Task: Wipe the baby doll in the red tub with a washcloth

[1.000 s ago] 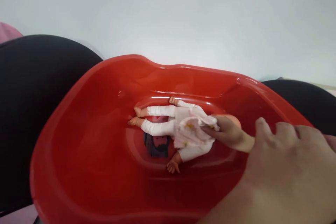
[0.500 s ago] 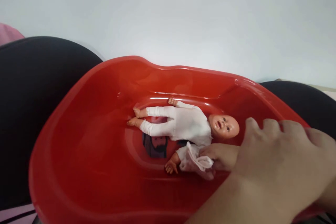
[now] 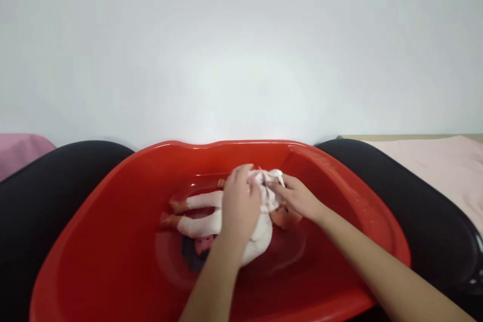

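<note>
A red tub (image 3: 94, 261) holds a doll (image 3: 260, 239) lying with its feet left and head right; over its chest, the left hand (image 3: 241, 204) and right hand (image 3: 300, 197) pinch opposite sides of a small pale garment (image 3: 267, 192).

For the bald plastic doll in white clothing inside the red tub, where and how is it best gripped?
Probably by both white-clad legs of the doll, reached from above at the foot end: they stretch out slim and nearly parallel, feet uncovered. The left hand hides much of the torso; the right hand, pinching pale cloth, partly hides the head.
</note>
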